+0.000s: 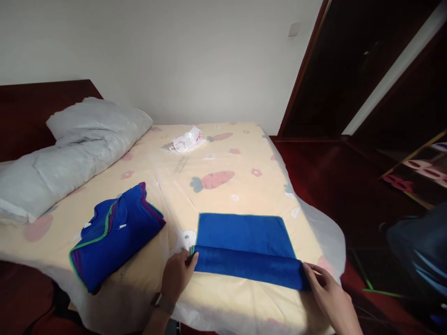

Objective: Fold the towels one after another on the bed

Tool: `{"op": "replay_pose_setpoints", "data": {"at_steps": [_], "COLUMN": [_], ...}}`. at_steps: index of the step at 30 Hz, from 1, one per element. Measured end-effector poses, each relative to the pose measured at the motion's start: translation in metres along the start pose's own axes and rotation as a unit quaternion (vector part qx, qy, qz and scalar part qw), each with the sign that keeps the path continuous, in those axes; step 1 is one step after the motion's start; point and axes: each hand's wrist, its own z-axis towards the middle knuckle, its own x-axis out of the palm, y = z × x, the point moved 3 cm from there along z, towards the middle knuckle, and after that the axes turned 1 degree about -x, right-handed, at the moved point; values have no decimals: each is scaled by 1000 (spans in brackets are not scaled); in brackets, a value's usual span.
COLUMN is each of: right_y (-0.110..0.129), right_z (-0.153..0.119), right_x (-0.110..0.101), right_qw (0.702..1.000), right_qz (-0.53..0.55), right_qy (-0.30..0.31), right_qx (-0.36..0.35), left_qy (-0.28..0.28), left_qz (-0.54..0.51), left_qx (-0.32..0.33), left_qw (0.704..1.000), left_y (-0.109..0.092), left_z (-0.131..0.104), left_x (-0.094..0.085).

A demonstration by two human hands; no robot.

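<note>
A blue cloth [244, 230] with green edging lies on the bed, its near part folded over into a flat band. At the band's left end, my left hand [177, 273] pinches the cloth's edge between thumb and fingers; a watch or band circles that wrist. My right hand [326, 291] grips the right end of the same band with thumb and fingertips. Left of my left hand rests a folded pile of blue cloths [118, 237] with green and purple edges and small white tags.
The bed [240, 195] has a yellow carrot-patterned sheet. A white plastic bag [188, 140] lies toward the wall, a grey quilt [77, 153] at the left. Shoes sit on a rack [419, 190] at right, near a dark door [331, 70].
</note>
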Motion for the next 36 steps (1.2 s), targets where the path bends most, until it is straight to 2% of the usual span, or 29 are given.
{"op": "replay_pose_setpoints", "data": {"at_steps": [6, 10, 12, 14, 16, 17, 19, 20, 22, 25, 29, 33, 36], "right_y": [10, 10, 7, 2, 0, -1, -1, -2, -6, -11, -9, 0, 5], "right_z": [2, 5, 6, 7, 6, 4, 0, -2, -4, 0, 6, 4, 1], "right_x": [15, 21, 19, 14, 9, 7, 9, 12, 18, 22, 20, 16, 12], "right_qw": [999, 999, 999, 996, 981, 968, 936, 921, 903, 903, 926, 968, 981], "right_qz": [-21, 7, 27, 44, 47, 38, -3, -29, -70, -75, -24, 23, 65], "right_qy": [24, 24, 5, -44, -97, -108, -92, -73, -48, -59, -58, -46, -66], "right_qx": [-17, -41, -40, -67, -158, -222, -341, -383, -422, -419, -371, -247, -169], "left_qy": [28, 58, 28, -52, -101, -93, -30, 2, 38, 54, 69, 59, 36], "left_qz": [7, -39, -56, -72, -86, -91, -89, -85, -80, -97, -163, -245, -264], "left_qx": [-26, -82, -84, -37, 65, 120, 201, 221, 225, 204, 172, 65, 15], "left_qw": [999, 994, 994, 995, 989, 984, 975, 972, 970, 973, 969, 965, 964], "left_y": [-7, -4, -3, -4, -10, -13, -20, -21, -21, -14, -4, 1, 0], "left_z": [1, 1, 1, 1, -2, -4, -9, -11, -12, -10, -3, 4, 8], "left_x": [4, 7, 3, -8, -19, -22, -22, -20, -15, -7, -6, -9, -9]}}
